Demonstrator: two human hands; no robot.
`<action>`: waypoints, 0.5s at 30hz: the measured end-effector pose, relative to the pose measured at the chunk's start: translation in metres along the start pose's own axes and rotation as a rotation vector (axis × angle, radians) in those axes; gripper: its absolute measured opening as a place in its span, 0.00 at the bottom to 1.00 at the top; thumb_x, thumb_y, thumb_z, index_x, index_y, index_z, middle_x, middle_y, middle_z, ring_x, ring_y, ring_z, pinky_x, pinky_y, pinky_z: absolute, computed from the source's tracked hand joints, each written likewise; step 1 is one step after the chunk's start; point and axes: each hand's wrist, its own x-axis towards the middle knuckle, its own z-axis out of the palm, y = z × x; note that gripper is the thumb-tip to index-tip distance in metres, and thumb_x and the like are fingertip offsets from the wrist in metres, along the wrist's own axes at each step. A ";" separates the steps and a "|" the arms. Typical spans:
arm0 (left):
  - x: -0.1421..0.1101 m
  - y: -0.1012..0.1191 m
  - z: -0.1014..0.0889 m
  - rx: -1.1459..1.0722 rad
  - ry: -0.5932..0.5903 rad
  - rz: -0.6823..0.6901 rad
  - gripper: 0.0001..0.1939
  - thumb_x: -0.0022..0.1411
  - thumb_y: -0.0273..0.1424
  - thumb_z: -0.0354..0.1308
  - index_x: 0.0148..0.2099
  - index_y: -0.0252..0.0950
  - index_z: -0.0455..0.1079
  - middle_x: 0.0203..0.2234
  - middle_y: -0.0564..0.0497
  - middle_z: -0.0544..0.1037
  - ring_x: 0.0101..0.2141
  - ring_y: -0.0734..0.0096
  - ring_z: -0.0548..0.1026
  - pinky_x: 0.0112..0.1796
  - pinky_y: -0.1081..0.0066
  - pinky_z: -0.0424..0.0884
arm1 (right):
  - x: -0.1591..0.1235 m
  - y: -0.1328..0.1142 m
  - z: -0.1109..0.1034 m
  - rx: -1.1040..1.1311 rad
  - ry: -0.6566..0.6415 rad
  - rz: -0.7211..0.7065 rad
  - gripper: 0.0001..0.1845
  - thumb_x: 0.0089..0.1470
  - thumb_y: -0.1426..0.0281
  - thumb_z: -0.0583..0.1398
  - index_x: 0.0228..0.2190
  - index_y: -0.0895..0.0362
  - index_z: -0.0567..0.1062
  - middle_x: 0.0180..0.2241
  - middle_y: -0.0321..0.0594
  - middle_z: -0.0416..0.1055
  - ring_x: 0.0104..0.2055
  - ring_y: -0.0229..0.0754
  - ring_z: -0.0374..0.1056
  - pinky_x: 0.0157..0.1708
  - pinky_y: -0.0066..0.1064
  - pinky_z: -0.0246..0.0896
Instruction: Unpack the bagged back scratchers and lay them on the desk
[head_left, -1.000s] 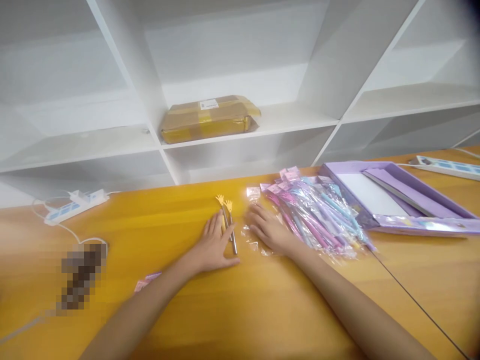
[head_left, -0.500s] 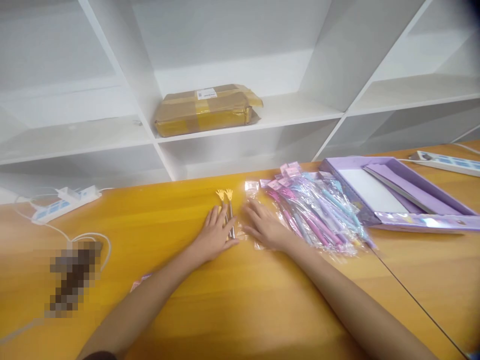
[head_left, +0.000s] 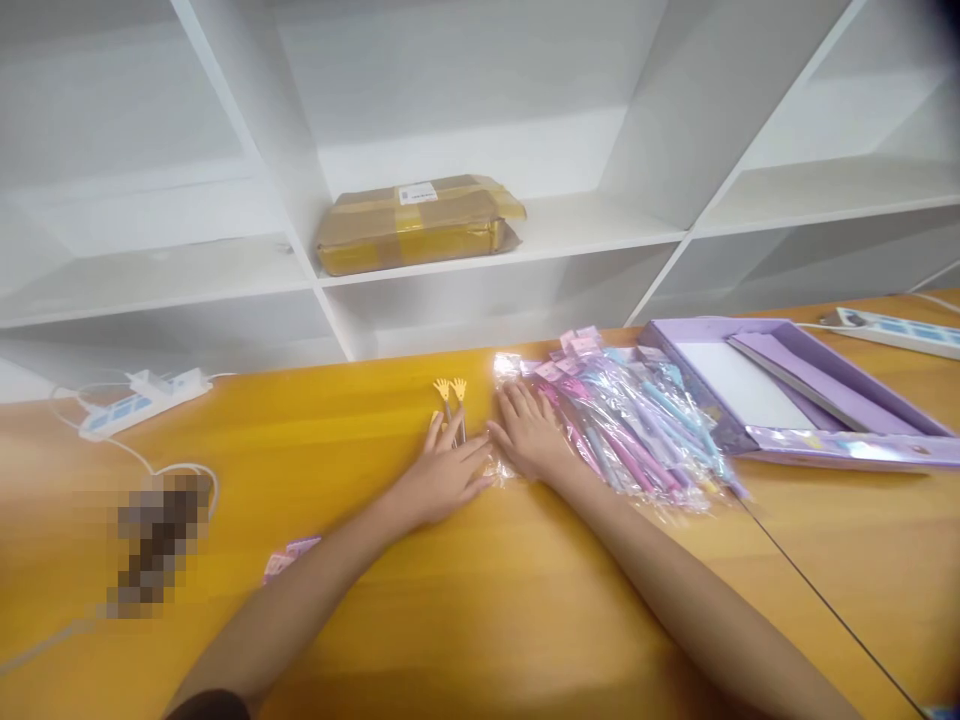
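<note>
Two slim metal-shafted sticks with yellow hand-shaped ends (head_left: 451, 388) lie side by side on the table (head_left: 480, 600). My left hand (head_left: 442, 475) rests palm down over their lower part, fingers spread, hiding the rest of them. My right hand (head_left: 532, 435) lies flat with its fingers out on a clear plastic bag (head_left: 508, 368). Just right of it spreads a pile of pink, purple, grey and blue sticks in clear wrappers (head_left: 637, 420), some with hand-shaped tips.
A purple open box (head_left: 757, 435) stands at the right, with a purple panel inside. Power strips (head_left: 146, 400) and cables lie at both sides. Small pink cards (head_left: 281, 562) lie near my left forearm. A taped brown parcel (head_left: 420, 225) sits on the white shelf.
My left hand has slid slightly right and down across the two sticks. The right hand has shifted a little up over the clear bag.
</note>
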 end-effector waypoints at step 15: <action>-0.315 0.021 0.020 0.430 0.183 -0.733 0.43 0.76 0.46 0.51 0.82 0.38 0.37 0.79 0.35 0.45 0.76 0.36 0.48 0.67 0.38 0.60 | -0.032 -0.006 -0.014 0.403 0.105 -0.070 0.32 0.75 0.59 0.47 0.74 0.56 0.57 0.71 0.52 0.62 0.73 0.59 0.58 0.70 0.59 0.55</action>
